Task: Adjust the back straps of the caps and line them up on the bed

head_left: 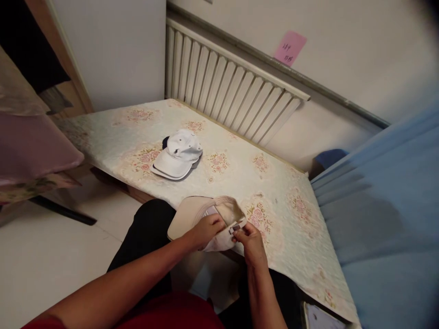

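Observation:
A beige cap [192, 214] lies upside down at the near edge of the flower-patterned mattress [240, 178]. My left hand [206, 230] is closed on the cap's back rim, fingers curled inside it. My right hand [248, 237] pinches the cap's rear strap and its small buckle [236, 227]. Farther back on the mattress sits a white cap [178, 153] with a small dark logo, stacked on top of a darker cap [165, 141] that barely shows.
A white ribbed radiator [233, 87] runs along the wall behind the mattress, with a pink note [290, 47] stuck above it. Blue fabric [387, 205] fills the right side. Pinkish bedding [30, 146] lies at the left, above a pale tiled floor [51, 256].

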### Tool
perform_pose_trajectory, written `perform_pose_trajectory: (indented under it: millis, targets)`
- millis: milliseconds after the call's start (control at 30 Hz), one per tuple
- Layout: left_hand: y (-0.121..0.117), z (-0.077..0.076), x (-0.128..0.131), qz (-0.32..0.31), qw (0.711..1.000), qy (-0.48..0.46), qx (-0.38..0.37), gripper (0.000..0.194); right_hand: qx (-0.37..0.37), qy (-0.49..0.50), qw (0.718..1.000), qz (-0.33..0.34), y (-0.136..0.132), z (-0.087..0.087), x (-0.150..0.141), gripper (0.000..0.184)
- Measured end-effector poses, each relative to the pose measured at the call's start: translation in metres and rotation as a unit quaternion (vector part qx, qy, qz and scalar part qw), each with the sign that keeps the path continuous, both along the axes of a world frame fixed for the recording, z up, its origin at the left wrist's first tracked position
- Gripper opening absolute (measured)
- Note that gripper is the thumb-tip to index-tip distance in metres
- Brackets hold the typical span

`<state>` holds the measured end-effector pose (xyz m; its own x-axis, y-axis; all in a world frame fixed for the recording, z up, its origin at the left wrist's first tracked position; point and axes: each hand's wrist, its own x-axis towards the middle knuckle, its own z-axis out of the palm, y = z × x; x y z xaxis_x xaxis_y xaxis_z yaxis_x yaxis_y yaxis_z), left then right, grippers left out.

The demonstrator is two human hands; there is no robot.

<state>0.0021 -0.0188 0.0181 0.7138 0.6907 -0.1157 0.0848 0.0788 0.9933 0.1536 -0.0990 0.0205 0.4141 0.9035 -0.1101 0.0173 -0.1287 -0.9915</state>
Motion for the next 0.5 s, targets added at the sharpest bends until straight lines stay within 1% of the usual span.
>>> perform_pose_trajectory:
  millis: [33, 67, 133, 167, 233, 333, 433, 500]
  targets:
    - [-0.002, 0.004, 0.000, 0.020, 0.998, 0.010, 0.055, 0.025, 0.001, -0.004, 1.000, -0.009, 0.001, 0.000, 0.000, 0.018]
    - [-0.003, 0.007, 0.000, 0.023, 0.995, 0.020, 0.099, 0.025, 0.002, -0.007, 1.000, -0.016, 0.001, 0.001, 0.000, 0.018]
    - [-0.006, 0.011, 0.000, 0.011, 0.987, 0.048, 0.155, 0.018, 0.002, -0.009, 1.000, -0.026, 0.003, 0.002, 0.000, 0.017]
    - [-0.006, 0.012, 0.001, 0.006, 0.984, 0.062, 0.169, 0.014, 0.002, -0.008, 1.000, -0.027, 0.003, 0.004, 0.000, 0.017]
    - [-0.006, 0.013, 0.003, -0.001, 0.981, 0.075, 0.177, 0.008, 0.001, -0.006, 1.000, -0.019, 0.003, 0.008, 0.000, 0.018]
    - [-0.002, 0.018, 0.004, -0.018, 0.983, 0.055, 0.172, 0.008, 0.003, 0.011, 1.000, 0.020, 0.001, 0.017, -0.001, 0.022]
    - [0.003, 0.033, 0.002, -0.029, 0.984, 0.030, 0.175, 0.009, 0.027, 0.070, 0.996, 0.056, 0.000, 0.030, -0.002, 0.025]
    - [0.005, 0.047, 0.000, -0.040, 0.983, 0.030, 0.178, 0.010, 0.047, 0.106, 0.992, 0.052, 0.001, 0.040, -0.003, 0.023]
